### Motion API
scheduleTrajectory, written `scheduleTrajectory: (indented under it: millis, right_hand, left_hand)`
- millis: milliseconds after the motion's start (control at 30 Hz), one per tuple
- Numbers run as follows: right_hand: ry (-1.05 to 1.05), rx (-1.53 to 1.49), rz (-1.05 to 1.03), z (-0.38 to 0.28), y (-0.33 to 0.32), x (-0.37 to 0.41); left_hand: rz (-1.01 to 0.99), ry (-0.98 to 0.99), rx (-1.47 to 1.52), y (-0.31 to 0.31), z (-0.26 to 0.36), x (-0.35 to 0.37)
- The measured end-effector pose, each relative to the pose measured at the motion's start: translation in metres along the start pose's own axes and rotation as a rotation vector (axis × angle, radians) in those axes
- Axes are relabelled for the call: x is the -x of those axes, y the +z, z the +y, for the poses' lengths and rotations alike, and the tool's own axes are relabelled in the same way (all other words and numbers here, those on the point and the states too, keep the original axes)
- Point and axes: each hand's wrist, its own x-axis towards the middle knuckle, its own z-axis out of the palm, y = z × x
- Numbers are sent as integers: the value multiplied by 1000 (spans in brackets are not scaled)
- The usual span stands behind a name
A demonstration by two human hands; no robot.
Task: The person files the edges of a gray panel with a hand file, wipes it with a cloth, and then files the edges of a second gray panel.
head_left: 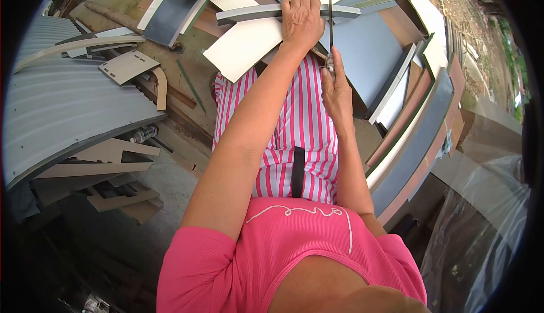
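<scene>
While the left hand (302, 21) curls its fingers over a grey strip (249, 13) at twelve o'clock, the right hand (337, 89) is clenched round the handle of a thin blade (330, 7). The blade points to twelve o'clock, crossing the strip just at three o'clock of the left hand.

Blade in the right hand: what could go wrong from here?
The blade in the right hand passes close beside the left hand gripping the grey strip; a slip might cut it. The strip rests on a loose cream panel that could shift under pressure.
</scene>
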Motion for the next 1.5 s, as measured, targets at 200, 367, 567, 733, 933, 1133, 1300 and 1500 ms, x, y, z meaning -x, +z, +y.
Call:
scheduleTrajectory:
  millis: [200,367,567,733,933,1133,1300,1500]
  right_hand:
    - [82,-144,-48,-19,-9,-18]
    - [31,-167,-35,-16,-1,-69]
    - [88,-143,-50,-11,-4,-1]
    - [117,-127,-52,-3,-4,-12]
    - [7,-200,-28,-12,2,-75]
    - [78,-70,-22,0,3,1]
    - [15,-119,15,2,3,-14]
    - [85,-214,-78,-18,-2,-78]
  left_hand:
    - [-9,-22,21,-1,3,-2]
    - [-29,-33,3,0,3,-2]
    - [18,-7,-6,-1,3,-2]
    - [-8,-6,1,-1,4,-1]
    - [-28,-50,1,-3,4,-4]
    - [-18,-36,-12,-3,5,-3]
    - [-36,-16,0,-3,5,-3]
    - [-11,-28,43,-3,3,-2]
